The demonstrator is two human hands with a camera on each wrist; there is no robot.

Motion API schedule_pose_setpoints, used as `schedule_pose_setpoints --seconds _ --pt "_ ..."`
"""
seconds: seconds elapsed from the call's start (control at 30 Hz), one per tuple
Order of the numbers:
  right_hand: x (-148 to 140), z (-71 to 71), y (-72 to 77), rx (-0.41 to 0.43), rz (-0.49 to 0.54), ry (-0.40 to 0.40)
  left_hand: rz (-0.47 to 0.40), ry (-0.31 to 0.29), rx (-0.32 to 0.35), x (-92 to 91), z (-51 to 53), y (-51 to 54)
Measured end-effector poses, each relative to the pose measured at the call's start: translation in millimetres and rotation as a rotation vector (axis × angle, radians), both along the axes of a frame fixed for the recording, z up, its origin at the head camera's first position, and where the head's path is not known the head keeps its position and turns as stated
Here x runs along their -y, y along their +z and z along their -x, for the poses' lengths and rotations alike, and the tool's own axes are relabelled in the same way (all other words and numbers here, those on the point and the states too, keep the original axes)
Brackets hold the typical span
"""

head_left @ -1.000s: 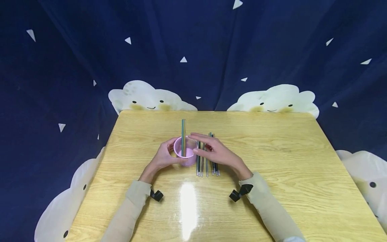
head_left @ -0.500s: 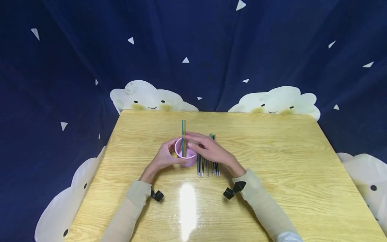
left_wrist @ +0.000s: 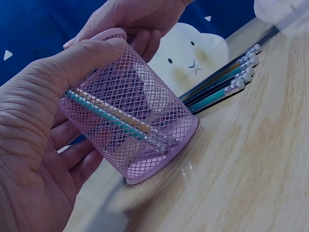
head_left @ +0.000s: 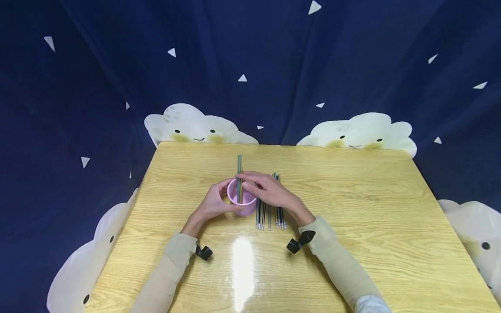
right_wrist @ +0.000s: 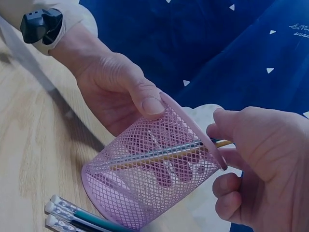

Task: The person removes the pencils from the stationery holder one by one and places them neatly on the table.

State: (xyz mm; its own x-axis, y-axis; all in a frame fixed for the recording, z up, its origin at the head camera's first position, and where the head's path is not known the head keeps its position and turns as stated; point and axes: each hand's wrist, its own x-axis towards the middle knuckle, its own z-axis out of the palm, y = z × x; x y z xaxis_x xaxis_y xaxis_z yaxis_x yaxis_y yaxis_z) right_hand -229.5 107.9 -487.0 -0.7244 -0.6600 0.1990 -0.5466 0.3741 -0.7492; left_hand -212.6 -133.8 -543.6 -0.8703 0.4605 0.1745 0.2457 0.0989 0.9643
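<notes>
A pink mesh pencil cup (head_left: 245, 209) stands on the table, held by my left hand (head_left: 213, 201) with the thumb on the near side and fingers round the far side. Two pencils (head_left: 240, 165), one teal and one yellowish, lean inside it, eraser ends down, their tops above the rim. My right hand (head_left: 272, 191) reaches over the rim and pinches these pencils between thumb and fingers. In the right wrist view the cup (right_wrist: 145, 169) shows the pencils (right_wrist: 159, 155) through its mesh. In the left wrist view the cup (left_wrist: 159, 96) partly hides the right hand (left_wrist: 140, 17).
Several dark and teal pencils (head_left: 278, 217) lie side by side on the wooden table (head_left: 352, 208), just right of the cup and partly under the right hand. A dark blue curtain (head_left: 219, 52) with white clouds hangs behind the table.
My right hand has moved left from the cup's right rim to the pencils and closed on them. The left hand keeps hold of the cup.
</notes>
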Motion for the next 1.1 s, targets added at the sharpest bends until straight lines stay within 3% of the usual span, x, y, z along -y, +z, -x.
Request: schedule_pose_setpoints --seconds 0.53,0.87,1.1 --pt "-3 -3.1 -0.9 -0.030 0.064 -0.069 -0.029 -0.008 -0.009 -0.5 3.2 -1.1" --pt "-6 -5.6 -6.8 -0.070 0.044 -0.066 -0.012 0.007 -0.012 -1.8 1.8 -2.5" --pt "-5 -4.7 -10.2 -0.034 0.059 -0.040 -0.014 0.010 -0.002 -2.1 1.2 -0.2"
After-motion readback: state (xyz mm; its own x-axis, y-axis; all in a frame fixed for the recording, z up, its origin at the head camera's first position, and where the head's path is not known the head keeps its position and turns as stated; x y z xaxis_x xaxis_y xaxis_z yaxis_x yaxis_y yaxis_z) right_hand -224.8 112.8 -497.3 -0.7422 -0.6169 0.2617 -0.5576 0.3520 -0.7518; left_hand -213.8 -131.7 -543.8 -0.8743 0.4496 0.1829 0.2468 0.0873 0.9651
